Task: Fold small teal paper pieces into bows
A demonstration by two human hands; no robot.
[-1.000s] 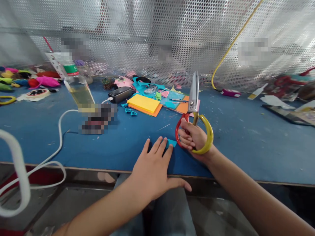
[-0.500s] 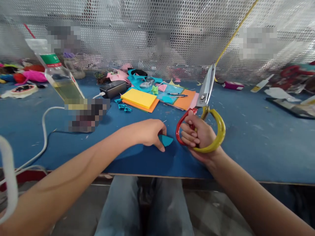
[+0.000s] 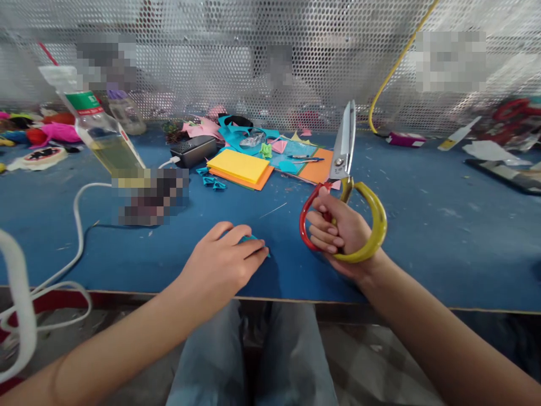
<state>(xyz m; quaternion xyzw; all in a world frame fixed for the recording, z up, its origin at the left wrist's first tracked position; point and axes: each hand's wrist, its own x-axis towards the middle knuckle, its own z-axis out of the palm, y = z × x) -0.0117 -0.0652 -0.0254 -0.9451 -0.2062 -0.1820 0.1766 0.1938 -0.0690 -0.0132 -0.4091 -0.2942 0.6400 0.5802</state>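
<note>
Gripping red-and-yellow scissors (image 3: 341, 158) in the curled right hand (image 3: 343, 232), touching small blue paper (image 3: 248, 238) with the half-curled left hand (image 3: 224, 256), cannot tell if pinched

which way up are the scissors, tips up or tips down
Tips up: the scissors have their blades rising above the right hand.

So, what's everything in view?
scissors: 1, red and yellow handles, right
small paper: 1, blue, front
paper stack: 1, yellow and orange, centre
folded pieces: several, blue, beside stack
paper scraps: many, mixed, back
box: 1, black, back
bottles: 2, clear, left
cable: count unclear, white, left
carton: 1, purple, back right
clutter: many, mixed, both ends
table: 1, blue, beneath
mesh: 1, silver, back
left hand: 1, bare, over small paper
right hand: 1, bare, holding scissors
</note>
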